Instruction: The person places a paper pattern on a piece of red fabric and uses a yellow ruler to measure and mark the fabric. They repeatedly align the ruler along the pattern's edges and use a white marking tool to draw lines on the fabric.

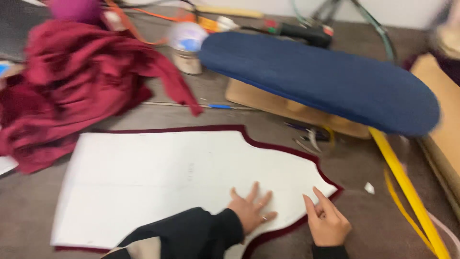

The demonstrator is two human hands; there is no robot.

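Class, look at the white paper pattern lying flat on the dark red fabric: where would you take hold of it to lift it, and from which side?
Probably at the right-hand tip of the white paper pattern, coming from the right. There the sheet narrows to a point by the right hand, so a corner can be pinched; the left hand presses it flat onto the dark red fabric that shows round its edge.

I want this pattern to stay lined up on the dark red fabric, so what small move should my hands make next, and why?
Probably keep the left hand flat on the white paper pattern and slide the right hand along its right edge to smooth it. The dark red fabric shows only as a thin border there, so a small slip would throw off the match.
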